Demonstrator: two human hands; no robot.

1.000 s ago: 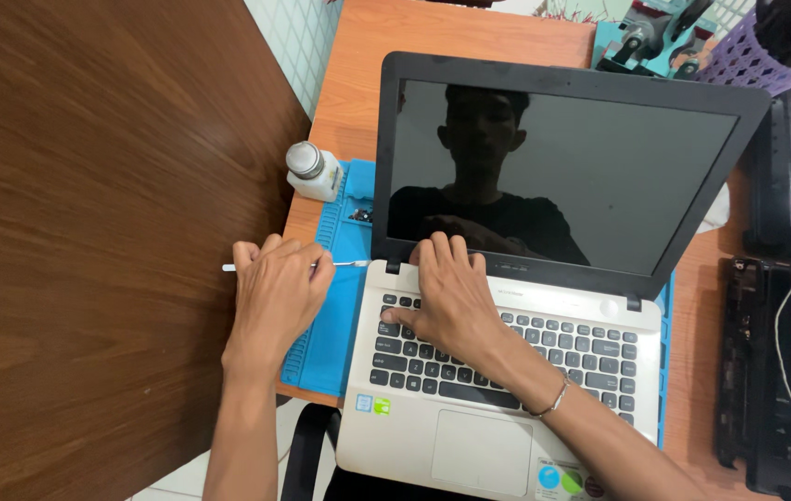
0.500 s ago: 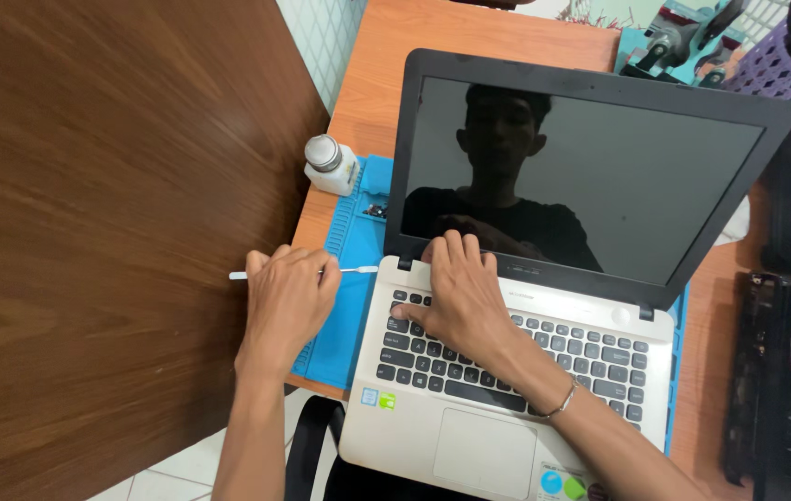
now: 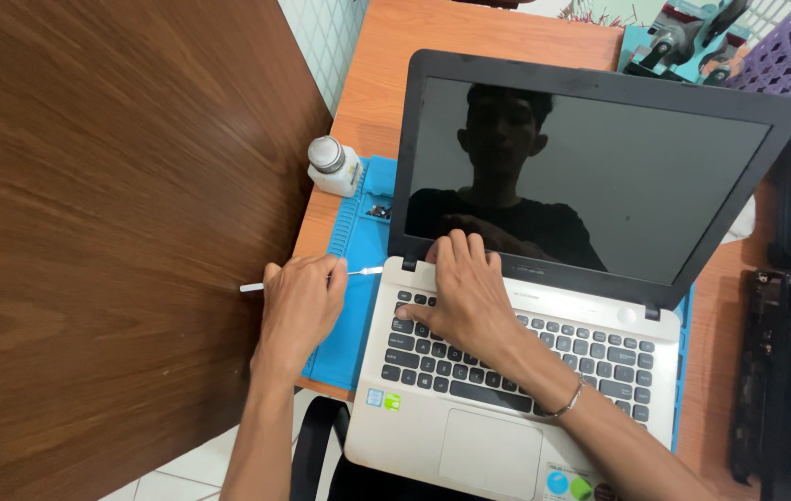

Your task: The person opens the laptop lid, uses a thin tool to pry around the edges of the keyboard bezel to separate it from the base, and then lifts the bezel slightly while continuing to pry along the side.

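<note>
The left hand (image 3: 298, 306) grips a thin tool (image 3: 363, 271), its tip at the laptop (image 3: 525, 371) corner. The right hand (image 3: 465, 297) lies flat on the keyboard (image 3: 599, 357), fingers open.

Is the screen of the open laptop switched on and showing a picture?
No, the laptop screen is dark and shows only a reflection.

My left hand (image 3: 298, 311) holds a thin shiny metal tool (image 3: 363, 271) over a matt blue rubbery mat (image 3: 354, 306); the laptop (image 3: 544, 371) has smooth silvery plastic, glossy black screen.
</note>
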